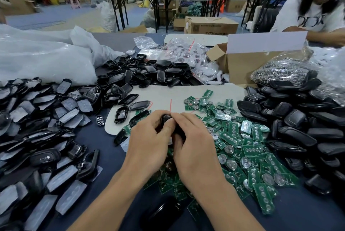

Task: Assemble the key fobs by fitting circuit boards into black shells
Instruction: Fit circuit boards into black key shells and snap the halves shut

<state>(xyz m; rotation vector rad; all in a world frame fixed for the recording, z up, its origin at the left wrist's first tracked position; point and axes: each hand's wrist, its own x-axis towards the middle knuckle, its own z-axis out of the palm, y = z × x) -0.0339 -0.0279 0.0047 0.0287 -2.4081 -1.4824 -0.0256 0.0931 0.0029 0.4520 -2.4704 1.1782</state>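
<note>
At the middle of the dark blue table cover (97, 137), close in front of the person, the left hand (147, 137) and the right hand (196, 143) meet over a small black plastic key-fob shell (166, 118). Both hands are curled round it. The left cups its near side, and the right thumb and forefinger pinch its upper edge, so only a sliver of black shows between them. The fingers cover the cavity, so it cannot be told whether a board sits inside.

The step in hand looks like seating or checking a board. To do it well, the left hand should hold the shell level and steady while the right presses. The pressure should be even at the board's edges, not on the metal clip, and the board should drop flat before any force goes on.

The loose heap of green circuit boards with round silver battery clips (242, 146) lies just right of the hands and partly under the wrists, within easy reach. A heap of empty glossy black shells (141, 73) lies beyond the pale beige card mat (177, 94).
</note>
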